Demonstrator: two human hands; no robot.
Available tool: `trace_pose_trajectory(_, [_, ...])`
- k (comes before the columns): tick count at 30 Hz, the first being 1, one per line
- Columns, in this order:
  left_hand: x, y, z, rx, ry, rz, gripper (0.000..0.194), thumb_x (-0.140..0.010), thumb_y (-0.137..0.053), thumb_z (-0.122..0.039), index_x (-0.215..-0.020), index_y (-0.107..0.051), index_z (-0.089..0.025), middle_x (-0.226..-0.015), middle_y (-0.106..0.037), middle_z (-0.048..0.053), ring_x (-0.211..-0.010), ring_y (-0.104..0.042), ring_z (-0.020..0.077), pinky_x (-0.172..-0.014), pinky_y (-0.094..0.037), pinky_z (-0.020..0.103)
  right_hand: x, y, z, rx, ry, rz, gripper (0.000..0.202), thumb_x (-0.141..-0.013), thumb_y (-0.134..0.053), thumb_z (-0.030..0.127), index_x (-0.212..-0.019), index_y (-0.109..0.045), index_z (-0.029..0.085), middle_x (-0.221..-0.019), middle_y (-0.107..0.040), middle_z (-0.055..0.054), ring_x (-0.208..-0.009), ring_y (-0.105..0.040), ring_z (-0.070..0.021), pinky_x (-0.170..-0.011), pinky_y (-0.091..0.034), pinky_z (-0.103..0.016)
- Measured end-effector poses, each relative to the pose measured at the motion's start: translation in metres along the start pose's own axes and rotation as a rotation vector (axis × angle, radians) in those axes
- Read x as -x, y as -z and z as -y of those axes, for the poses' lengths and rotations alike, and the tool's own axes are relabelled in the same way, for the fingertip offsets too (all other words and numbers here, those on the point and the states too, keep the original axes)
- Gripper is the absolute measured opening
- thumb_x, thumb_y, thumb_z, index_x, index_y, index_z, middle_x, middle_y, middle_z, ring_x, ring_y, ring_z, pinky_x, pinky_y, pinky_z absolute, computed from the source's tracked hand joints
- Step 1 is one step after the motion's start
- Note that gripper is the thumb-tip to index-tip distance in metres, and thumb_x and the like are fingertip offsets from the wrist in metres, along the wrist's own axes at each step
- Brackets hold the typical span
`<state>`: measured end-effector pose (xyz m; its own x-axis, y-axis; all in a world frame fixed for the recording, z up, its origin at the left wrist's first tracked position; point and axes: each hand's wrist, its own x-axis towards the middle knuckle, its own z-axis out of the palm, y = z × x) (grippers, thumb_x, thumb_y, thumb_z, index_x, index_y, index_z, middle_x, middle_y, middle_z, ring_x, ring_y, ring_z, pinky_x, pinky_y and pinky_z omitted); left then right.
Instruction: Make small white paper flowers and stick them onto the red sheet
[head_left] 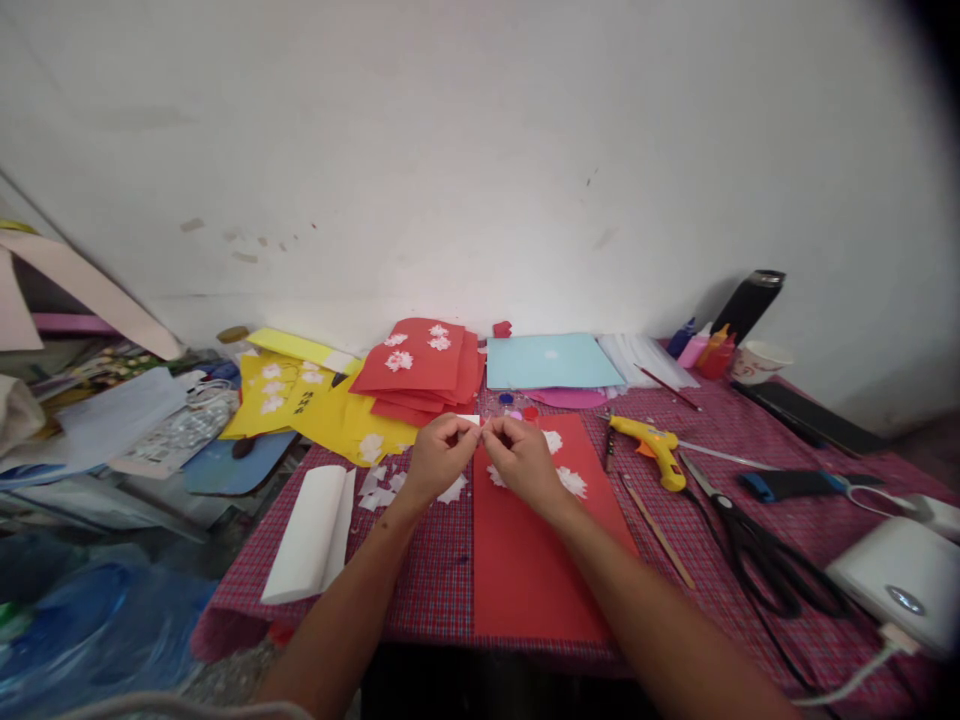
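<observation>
My left hand [442,455] and my right hand [519,460] meet fingertip to fingertip above the red paper sheet [547,580]. Both are closed in a pinch on a small piece of white paper [470,419], mostly hidden by the fingers. White paper flowers [572,481] lie on the red sheet, partly covered by my right hand. Loose white paper pieces [379,490] are scattered on the checked cloth beside my left hand. Left of them rests a folded white paper [309,535].
Stacked red cards [412,360] and yellow sheets [352,415] lie behind. To the right are a yellow glue gun [652,448], black scissors [750,545], a wooden stick [660,532] and a white box [900,580]. A black flask [750,305] leans by the wall near paint bottles [701,348].
</observation>
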<state>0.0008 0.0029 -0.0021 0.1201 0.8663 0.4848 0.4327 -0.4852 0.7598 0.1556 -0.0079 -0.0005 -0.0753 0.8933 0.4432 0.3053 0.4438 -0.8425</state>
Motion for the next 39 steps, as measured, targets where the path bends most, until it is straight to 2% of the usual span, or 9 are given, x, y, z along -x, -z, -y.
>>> trace_pose_trajectory(14, [-0.0012,-0.0001,-0.0020,0.065,0.063,0.009,0.019,-0.087,-0.056,-0.027,-0.075,-0.067,-0.016,-0.077,-0.067,0.002,-0.073,-0.059,0.0137,-0.068,-0.045,0.024,-0.0023,-0.0005,-0.0034,-0.130,-0.088,0.019,0.022,-0.084,-0.053,0.032,-0.065,-0.051,0.021,-0.062,-0.051,0.002,-0.058,-0.045,-0.0134,-0.056,-0.037,-0.024])
trace_pose_trajectory(18, [-0.0012,0.0016,-0.0048,0.009,-0.010,0.029,0.016,-0.086,-0.057,-0.025,-0.078,-0.069,-0.017,-0.074,-0.064,0.002,-0.070,-0.056,0.0134,-0.066,-0.043,0.025,-0.0023,-0.0002,-0.0043,-0.119,-0.080,0.013,0.022,-0.084,-0.053,0.031,-0.065,-0.050,0.021,-0.061,-0.050,0.003,-0.057,-0.044,-0.0128,-0.057,-0.036,-0.024])
trace_pose_trajectory(22, [-0.0014,0.0022,-0.0090,-0.100,-0.108,-0.006,0.015,-0.085,-0.058,-0.021,-0.075,-0.069,-0.017,-0.067,-0.059,0.001,-0.065,-0.053,0.0125,-0.063,-0.039,0.025,-0.0022,-0.0006,-0.0065,-0.105,-0.070,0.016,0.020,-0.083,-0.053,0.029,-0.065,-0.050,0.020,-0.061,-0.049,0.004,-0.057,-0.044,-0.0125,-0.057,-0.035,-0.024])
trace_pose_trajectory(26, [-0.0018,0.0015,-0.0095,-0.136,-0.148,-0.040,0.016,-0.084,-0.058,-0.019,-0.071,-0.066,-0.017,-0.066,-0.057,0.000,-0.064,-0.052,0.0118,-0.063,-0.038,0.024,-0.0025,-0.0007,-0.0047,-0.089,-0.072,0.027,0.022,-0.083,-0.052,0.028,-0.063,-0.048,0.020,-0.059,-0.047,0.004,-0.056,-0.042,-0.0121,-0.055,-0.033,-0.024])
trace_pose_trajectory(39, [-0.0007,0.0015,-0.0048,-0.016,-0.016,-0.032,0.016,-0.083,-0.057,-0.020,-0.070,-0.066,-0.017,-0.071,-0.061,0.000,-0.067,-0.054,0.0115,-0.065,-0.040,0.023,-0.0024,-0.0026,-0.0032,-0.150,-0.110,0.018,0.020,-0.082,-0.054,0.028,-0.063,-0.051,0.020,-0.057,-0.049,0.004,-0.054,-0.043,-0.0123,-0.053,-0.035,-0.024])
